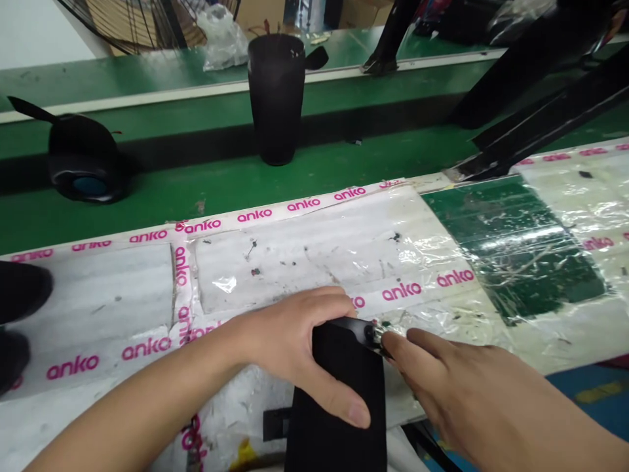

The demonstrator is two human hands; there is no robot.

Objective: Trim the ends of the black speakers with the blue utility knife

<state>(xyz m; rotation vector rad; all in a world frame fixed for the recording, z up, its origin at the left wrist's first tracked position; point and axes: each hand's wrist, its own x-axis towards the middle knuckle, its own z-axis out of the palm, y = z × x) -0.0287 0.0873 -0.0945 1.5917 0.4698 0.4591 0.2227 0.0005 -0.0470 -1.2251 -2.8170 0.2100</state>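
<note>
In front of me lies a black cylindrical case (339,439), which looks like a portable speaker body, with a short dark strap at its left side. My left hand (299,347) is wrapped over its upper part, thumb across the near face. At the far end, a smooth dark cap or rim shows beside a small shiny metal piece (377,333). My right hand (442,373) is closed with its fingertips at that piece; what exactly they pinch is partly hidden.
A similar black cylinder (276,98) with wires at its top stands on the green belt (196,190). Another black case with a strap (86,157) lies to its left. Black metal posts (540,131) rise at right. Tape marked "anko" edges the white work surface (295,262).
</note>
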